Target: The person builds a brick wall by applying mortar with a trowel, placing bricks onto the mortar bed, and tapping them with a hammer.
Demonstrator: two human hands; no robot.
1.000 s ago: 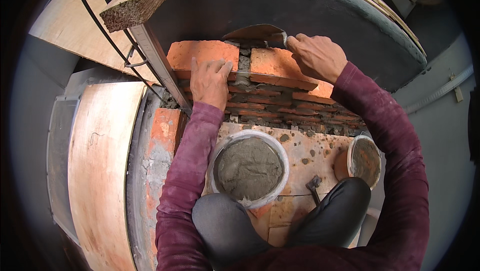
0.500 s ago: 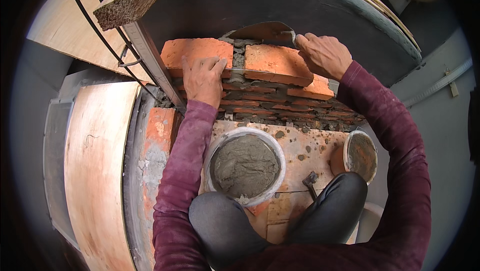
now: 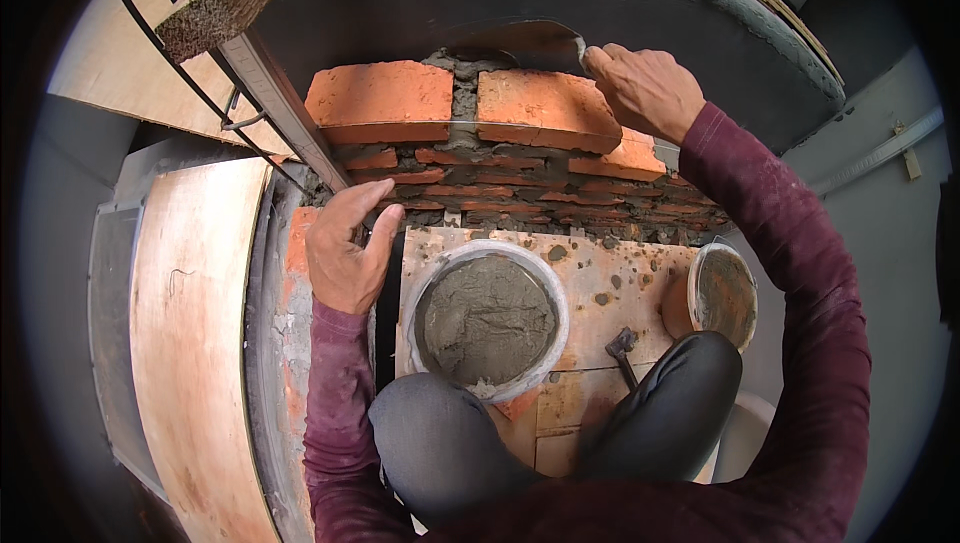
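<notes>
My right hand (image 3: 648,91) is closed round the handle of a trowel (image 3: 525,40), whose broad blade reaches left behind the top bricks. An orange brick (image 3: 380,98) lies at the left of the top course. Beside it sits a second brick (image 3: 545,108), with grey mortar (image 3: 465,98) filling the joint between them. A thin string line crosses their front edges. My left hand (image 3: 350,246) is open and holds nothing, thumb and fingers apart, in front of the wall's left end. Below the top bricks, the brick wall (image 3: 520,186) shows rough mortar joints.
A round tub of mortar (image 3: 487,318) stands on the stained board before my knees. To its right are a hammer-like tool (image 3: 622,346) and a smaller bucket (image 3: 722,298). A timber beam (image 3: 225,3) juts in at upper left, above an upright metal profile (image 3: 285,108). Plywood (image 3: 195,343) lies left.
My left hand has let go of the left brick and moved down and left, off the wall. My right hand still holds the trowel behind the bricks.
</notes>
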